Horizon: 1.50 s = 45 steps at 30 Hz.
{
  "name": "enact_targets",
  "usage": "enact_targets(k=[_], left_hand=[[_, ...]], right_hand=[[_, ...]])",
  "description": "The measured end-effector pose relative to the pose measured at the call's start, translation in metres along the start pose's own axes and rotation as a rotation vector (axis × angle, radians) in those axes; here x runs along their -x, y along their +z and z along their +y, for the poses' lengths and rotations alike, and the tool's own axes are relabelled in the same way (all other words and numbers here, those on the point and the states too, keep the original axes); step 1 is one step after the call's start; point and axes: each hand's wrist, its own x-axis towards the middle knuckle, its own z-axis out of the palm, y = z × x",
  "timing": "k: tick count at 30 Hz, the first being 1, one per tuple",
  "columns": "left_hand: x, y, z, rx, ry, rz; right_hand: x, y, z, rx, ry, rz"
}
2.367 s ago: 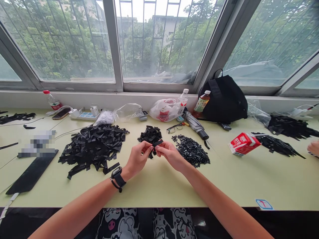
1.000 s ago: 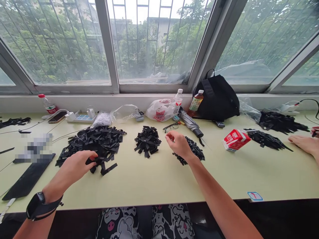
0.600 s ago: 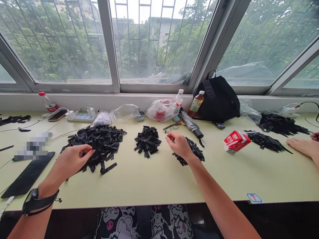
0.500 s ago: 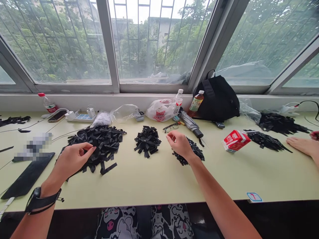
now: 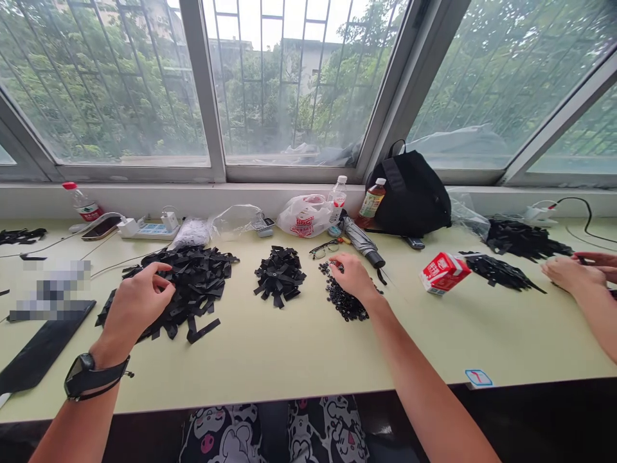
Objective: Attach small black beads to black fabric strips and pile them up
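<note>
My left hand hovers over a wide pile of short black fabric strips. Its fingers are bent, with a gap between index finger and thumb, and I see nothing held there. My right hand is at the upper edge of a heap of small shiny black round pieces. Its thumb and fingertips come close together; whatever they pinch is too small to make out. Between the hands lies a smaller pile of black strips, some showing a small round dot.
A red drink carton stands right of my right hand. Behind are glasses, a folded umbrella, bottles, a plastic bag and a black backpack. Another person's hands work at far right beside black strips.
The view has shifted slightly. My left index finger has lifted away from the thumb. My right hand has lowered toward the round pieces. The other person's second hand has come further into view.
</note>
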Motion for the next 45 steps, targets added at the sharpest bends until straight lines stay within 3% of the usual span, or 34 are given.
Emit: enact_targets(k=[9, 13, 20, 24, 29, 33, 36, 39, 45], left_hand=[[0.015, -0.013, 0.028, -0.015, 0.138, 0.276], [0.019, -0.013, 0.041, 0.127, 0.09, 0.294], [0.017, 0.008, 0.062, 0.465, 0.15, 0.059], [0.014, 0.02, 0.078, 0.584, 0.198, -0.017], [0.006, 0.03, 0.102, 0.863, 0.154, -0.211], [0.0, 0.055, 0.116, 1.106, 0.092, -0.331], [0.002, 0.079, 0.118, 1.264, 0.03, -0.395], [0.008, 0.096, 0.115, 1.27, 0.027, -0.434], [0.014, 0.102, 0.108, 1.27, 0.02, -0.507]], right_hand=[[-0.001, 0.013, 0.001, 0.139, -0.002, -0.042], [-0.002, 0.012, 0.005, 0.129, -0.012, -0.068], [-0.003, 0.009, 0.008, 0.123, -0.044, -0.058], [-0.003, 0.008, 0.005, 0.123, -0.04, -0.051], [-0.002, 0.008, 0.002, 0.113, -0.03, -0.026], [-0.001, 0.009, 0.001, 0.097, -0.071, -0.041], [-0.002, 0.009, 0.001, 0.096, -0.09, -0.069], [-0.002, 0.008, 0.001, 0.085, -0.094, -0.086], [0.001, 0.005, -0.002, 0.066, -0.082, -0.085]])
